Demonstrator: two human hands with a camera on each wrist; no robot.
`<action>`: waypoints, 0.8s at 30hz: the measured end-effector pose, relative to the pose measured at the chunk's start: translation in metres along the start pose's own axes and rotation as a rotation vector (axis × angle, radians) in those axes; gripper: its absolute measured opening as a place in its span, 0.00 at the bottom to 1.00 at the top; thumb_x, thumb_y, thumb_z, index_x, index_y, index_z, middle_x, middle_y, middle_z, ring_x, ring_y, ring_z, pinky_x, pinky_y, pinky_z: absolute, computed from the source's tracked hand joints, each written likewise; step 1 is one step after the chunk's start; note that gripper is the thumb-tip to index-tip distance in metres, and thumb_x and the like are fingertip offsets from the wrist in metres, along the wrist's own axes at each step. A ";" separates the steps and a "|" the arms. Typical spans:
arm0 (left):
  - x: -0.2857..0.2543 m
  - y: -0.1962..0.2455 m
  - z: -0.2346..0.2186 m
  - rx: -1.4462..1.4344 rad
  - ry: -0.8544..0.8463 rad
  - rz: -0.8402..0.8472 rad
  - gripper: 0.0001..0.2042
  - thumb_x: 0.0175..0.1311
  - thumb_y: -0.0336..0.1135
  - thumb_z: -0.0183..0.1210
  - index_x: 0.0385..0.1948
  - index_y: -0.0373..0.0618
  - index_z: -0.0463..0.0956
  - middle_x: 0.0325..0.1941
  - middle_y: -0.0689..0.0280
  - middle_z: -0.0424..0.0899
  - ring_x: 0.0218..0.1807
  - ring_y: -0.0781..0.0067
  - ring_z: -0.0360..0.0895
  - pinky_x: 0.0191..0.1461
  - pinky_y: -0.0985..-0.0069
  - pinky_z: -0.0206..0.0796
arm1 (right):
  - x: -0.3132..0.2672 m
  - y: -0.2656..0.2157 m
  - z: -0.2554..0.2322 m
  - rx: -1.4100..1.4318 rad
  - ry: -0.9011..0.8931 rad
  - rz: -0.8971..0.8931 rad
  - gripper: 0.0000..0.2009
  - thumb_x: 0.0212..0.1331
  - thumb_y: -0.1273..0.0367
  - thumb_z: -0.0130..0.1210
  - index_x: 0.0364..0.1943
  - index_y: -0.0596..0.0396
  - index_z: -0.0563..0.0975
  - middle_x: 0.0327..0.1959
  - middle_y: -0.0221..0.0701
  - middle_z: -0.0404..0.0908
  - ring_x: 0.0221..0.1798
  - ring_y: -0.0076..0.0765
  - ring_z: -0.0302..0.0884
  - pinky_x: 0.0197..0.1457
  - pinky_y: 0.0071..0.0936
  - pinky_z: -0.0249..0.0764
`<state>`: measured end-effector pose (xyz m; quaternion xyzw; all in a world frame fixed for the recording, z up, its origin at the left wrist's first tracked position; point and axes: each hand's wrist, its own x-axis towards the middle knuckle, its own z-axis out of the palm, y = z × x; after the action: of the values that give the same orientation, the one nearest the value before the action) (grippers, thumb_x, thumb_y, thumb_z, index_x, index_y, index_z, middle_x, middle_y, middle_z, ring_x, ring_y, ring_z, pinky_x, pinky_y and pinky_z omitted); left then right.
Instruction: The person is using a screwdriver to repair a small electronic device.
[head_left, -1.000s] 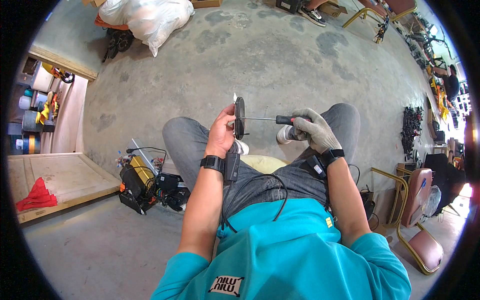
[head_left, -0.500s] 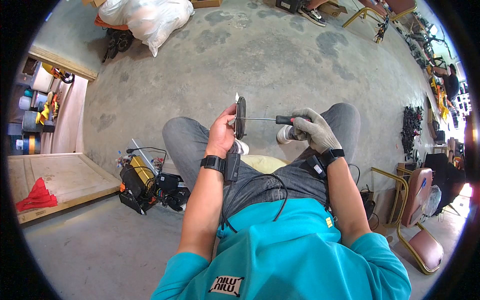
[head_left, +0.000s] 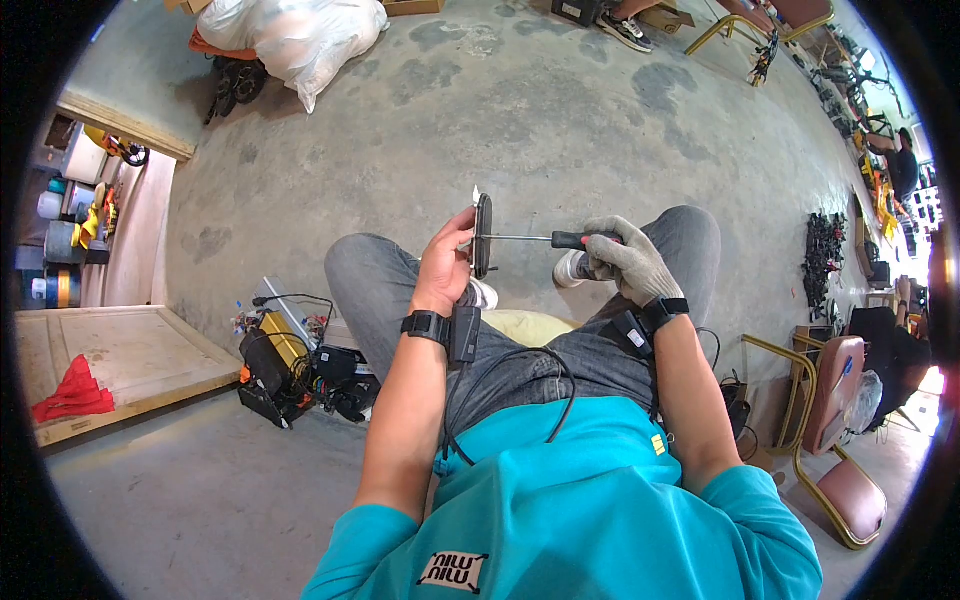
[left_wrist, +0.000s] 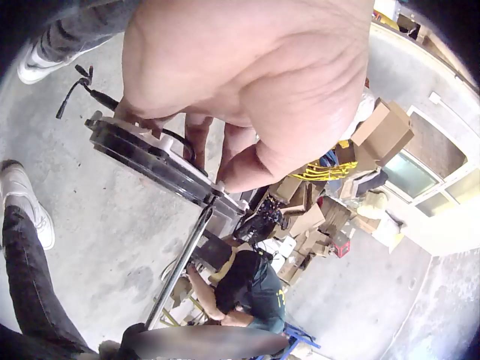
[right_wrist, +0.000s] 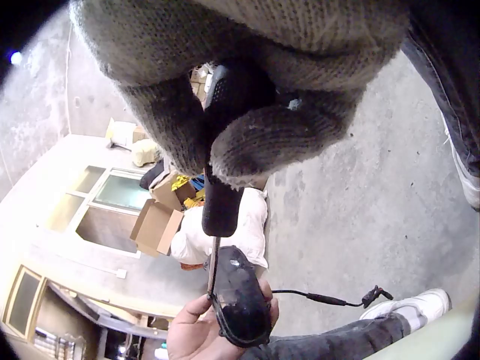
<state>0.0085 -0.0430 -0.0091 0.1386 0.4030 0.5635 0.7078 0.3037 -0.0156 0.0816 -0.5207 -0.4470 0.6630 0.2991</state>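
My bare left hand [head_left: 440,268] holds a flat oval black part [head_left: 483,235] on edge, its fingers behind the pale backing. In the right wrist view the front of this oval part [right_wrist: 241,304] is dark and glossy. A thin black cable with a small plug [left_wrist: 101,97] hangs from it. My gloved right hand [head_left: 632,262] grips a screwdriver by its black and red handle [head_left: 568,240]. The screwdriver's metal shaft [left_wrist: 176,281] points level at the part, its tip right at the rim, near a fingertip of the left hand.
Beside the left knee lie a yellow and black device and cables [head_left: 290,350]. A wooden panel [head_left: 140,350] with a red cloth [head_left: 75,390] is at left. A white sack [head_left: 300,45] stands ahead on the concrete floor, and chairs [head_left: 840,400] stand at right.
The oval part and the left fingers have shifted very slightly to the right. The right hand and screwdriver look almost unmoved.
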 end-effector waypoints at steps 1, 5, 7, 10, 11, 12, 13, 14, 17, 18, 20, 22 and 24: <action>-0.002 0.001 0.003 0.000 0.000 0.000 0.23 0.66 0.27 0.52 0.65 0.41 0.72 0.59 0.64 0.78 0.55 0.67 0.76 0.58 0.68 0.72 | 0.000 0.000 0.000 -0.007 -0.002 -0.002 0.21 0.61 0.67 0.62 0.53 0.71 0.77 0.33 0.34 0.79 0.29 0.25 0.78 0.34 0.22 0.75; -0.004 0.002 0.006 0.045 0.025 0.018 0.23 0.67 0.27 0.53 0.65 0.39 0.72 0.62 0.65 0.78 0.57 0.69 0.75 0.60 0.71 0.69 | 0.000 0.000 0.000 -0.015 0.011 0.003 0.22 0.61 0.67 0.62 0.53 0.72 0.76 0.33 0.34 0.79 0.29 0.25 0.78 0.34 0.22 0.75; -0.001 0.000 0.002 0.053 0.016 0.022 0.23 0.67 0.27 0.54 0.65 0.39 0.72 0.62 0.65 0.79 0.57 0.70 0.76 0.60 0.72 0.68 | 0.000 0.001 0.000 -0.008 0.004 -0.002 0.22 0.60 0.67 0.62 0.53 0.72 0.76 0.34 0.34 0.79 0.29 0.25 0.78 0.35 0.22 0.75; 0.002 -0.002 -0.003 0.073 0.026 0.008 0.23 0.67 0.27 0.55 0.65 0.39 0.72 0.60 0.65 0.80 0.56 0.71 0.77 0.60 0.72 0.68 | 0.000 0.002 0.000 -0.007 0.004 -0.019 0.22 0.60 0.67 0.62 0.53 0.72 0.76 0.33 0.34 0.79 0.30 0.25 0.78 0.35 0.22 0.75; 0.002 -0.003 -0.004 0.075 0.026 0.010 0.23 0.67 0.27 0.55 0.65 0.39 0.72 0.59 0.65 0.81 0.55 0.72 0.77 0.60 0.73 0.68 | 0.000 0.002 -0.001 -0.007 0.005 -0.018 0.22 0.60 0.67 0.62 0.53 0.72 0.76 0.33 0.34 0.79 0.30 0.25 0.78 0.35 0.22 0.75; 0.002 -0.003 -0.004 0.077 0.026 0.013 0.23 0.67 0.27 0.56 0.65 0.39 0.72 0.59 0.66 0.81 0.54 0.73 0.77 0.60 0.73 0.68 | 0.000 0.002 -0.001 0.005 0.003 -0.009 0.22 0.60 0.67 0.61 0.53 0.72 0.76 0.33 0.34 0.79 0.30 0.25 0.78 0.35 0.22 0.74; 0.002 -0.003 -0.004 0.077 0.026 0.013 0.23 0.67 0.27 0.56 0.65 0.39 0.72 0.59 0.66 0.81 0.54 0.73 0.77 0.60 0.73 0.68 | -0.001 0.002 -0.001 0.016 0.002 0.001 0.21 0.60 0.67 0.61 0.53 0.71 0.76 0.34 0.34 0.79 0.30 0.25 0.78 0.35 0.23 0.74; 0.002 -0.003 -0.004 0.086 0.024 0.016 0.23 0.67 0.27 0.56 0.65 0.39 0.73 0.59 0.66 0.81 0.54 0.73 0.77 0.59 0.73 0.68 | -0.001 0.002 -0.001 0.016 0.002 0.001 0.21 0.60 0.67 0.61 0.53 0.71 0.76 0.34 0.34 0.79 0.30 0.25 0.78 0.35 0.23 0.74; 0.001 -0.002 -0.002 0.096 0.026 0.019 0.22 0.68 0.27 0.57 0.64 0.39 0.73 0.59 0.66 0.81 0.54 0.74 0.77 0.59 0.73 0.69 | 0.001 0.003 -0.004 0.010 -0.012 0.021 0.21 0.61 0.67 0.60 0.53 0.70 0.76 0.34 0.35 0.79 0.30 0.25 0.77 0.36 0.24 0.75; 0.001 -0.002 -0.002 0.097 0.031 0.018 0.22 0.68 0.27 0.56 0.64 0.39 0.73 0.59 0.66 0.81 0.54 0.74 0.77 0.60 0.73 0.69 | 0.003 0.005 -0.006 0.006 -0.006 0.060 0.21 0.61 0.68 0.60 0.54 0.70 0.76 0.35 0.35 0.79 0.31 0.25 0.77 0.37 0.24 0.75; 0.001 -0.003 -0.002 0.094 0.023 0.024 0.21 0.68 0.26 0.56 0.64 0.39 0.74 0.59 0.66 0.81 0.55 0.74 0.77 0.60 0.74 0.69 | 0.005 0.009 -0.008 0.003 -0.001 0.100 0.21 0.61 0.68 0.60 0.54 0.70 0.75 0.35 0.35 0.79 0.32 0.25 0.77 0.38 0.25 0.75; 0.000 -0.002 -0.001 0.091 0.015 0.029 0.21 0.68 0.26 0.56 0.64 0.39 0.74 0.60 0.66 0.81 0.55 0.74 0.77 0.60 0.74 0.68 | 0.005 0.010 -0.006 0.001 0.014 0.081 0.22 0.62 0.67 0.60 0.55 0.69 0.75 0.35 0.35 0.79 0.34 0.26 0.78 0.40 0.25 0.74; 0.000 -0.001 -0.001 0.098 0.027 0.027 0.21 0.68 0.25 0.55 0.63 0.38 0.74 0.59 0.66 0.81 0.55 0.74 0.77 0.59 0.75 0.69 | 0.001 0.008 -0.002 0.007 0.034 0.054 0.22 0.63 0.65 0.60 0.56 0.69 0.75 0.35 0.34 0.79 0.35 0.26 0.78 0.39 0.25 0.74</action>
<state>0.0088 -0.0439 -0.0104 0.1707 0.4378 0.5544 0.6869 0.3057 -0.0180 0.0739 -0.5428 -0.4254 0.6635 0.2903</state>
